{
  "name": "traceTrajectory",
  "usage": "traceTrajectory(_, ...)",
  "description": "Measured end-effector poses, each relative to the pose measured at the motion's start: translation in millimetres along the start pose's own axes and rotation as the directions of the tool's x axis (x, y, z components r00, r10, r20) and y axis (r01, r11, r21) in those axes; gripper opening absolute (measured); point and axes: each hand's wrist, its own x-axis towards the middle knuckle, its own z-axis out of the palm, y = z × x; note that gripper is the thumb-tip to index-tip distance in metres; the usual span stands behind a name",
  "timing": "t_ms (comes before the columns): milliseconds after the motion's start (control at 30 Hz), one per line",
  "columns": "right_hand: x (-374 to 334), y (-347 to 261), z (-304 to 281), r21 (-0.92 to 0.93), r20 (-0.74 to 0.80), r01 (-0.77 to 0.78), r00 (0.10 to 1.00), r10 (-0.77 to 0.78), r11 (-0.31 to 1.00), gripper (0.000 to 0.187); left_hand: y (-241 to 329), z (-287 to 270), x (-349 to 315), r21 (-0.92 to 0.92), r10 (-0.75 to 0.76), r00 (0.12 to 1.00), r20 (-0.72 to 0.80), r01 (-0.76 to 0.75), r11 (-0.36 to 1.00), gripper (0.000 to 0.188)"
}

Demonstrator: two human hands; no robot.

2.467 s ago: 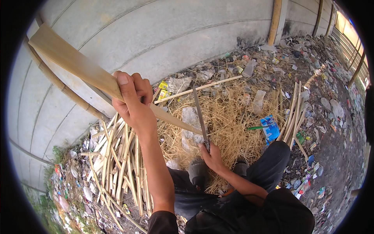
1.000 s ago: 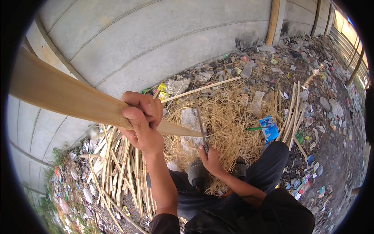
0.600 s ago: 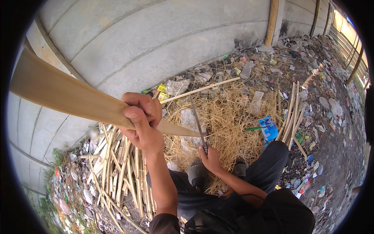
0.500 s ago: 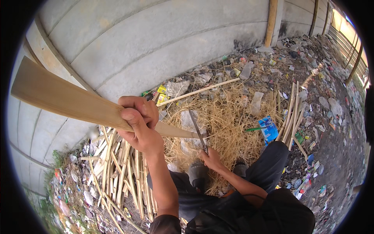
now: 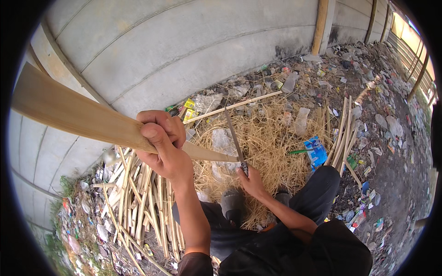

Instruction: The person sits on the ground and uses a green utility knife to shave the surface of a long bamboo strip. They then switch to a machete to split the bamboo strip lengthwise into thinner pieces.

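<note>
My left hand [image 5: 163, 142] is wrapped round a long, wide, pale bamboo strip [image 5: 78, 112], thumb on top. The strip slants from the upper left down to the right, and its narrower-looking far end stops by the knife. In my right hand [image 5: 252, 181] is the handle of a knife [image 5: 235, 135] with a long, narrow, dark blade that points up and away from me. The blade's base, near the handle, is at the strip's lower end; whether it bites into the bamboo I cannot tell.
Split bamboo strips [image 5: 142, 207] lie heaped at my left, and a smaller bunch [image 5: 343, 133] lies at the right. Shavings [image 5: 271, 152] cover the ground before my shoes [image 5: 233, 204]. A blue wrapper [image 5: 316, 152] and other litter surround them. A grey panel wall [image 5: 198, 50] stands behind.
The knife has shifted slightly, its blade tip moving up and away from me, its handle a little to the right. The strip's near end has risen slightly, still in my left hand.
</note>
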Motion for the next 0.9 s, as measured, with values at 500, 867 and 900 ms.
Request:
traceTrajectory(500, -5, -28, 1, 0.211, -0.048, 0.055, 0.998, -0.046, 0.976, 0.033, 0, 11, -3, 0.023, 0.016, 1.0, 0.001, -0.016, 1.0, 0.04)
traceTrajectory(867, -3, -52, -17, 0.123, -0.081, 0.125, 0.99, -0.116, 0.984, 0.038, 2, 13, -2, 0.047, -0.005, 0.999, -0.038, 0.006, 0.999, 0.041)
traceTrajectory(900, -4, -43, -14, 0.078, -0.111, 0.161, 0.982, -0.152, 0.984, 0.038, 2, 18, -1, 0.078, 0.016, 0.998, -0.068, -0.011, 0.997, 0.041)
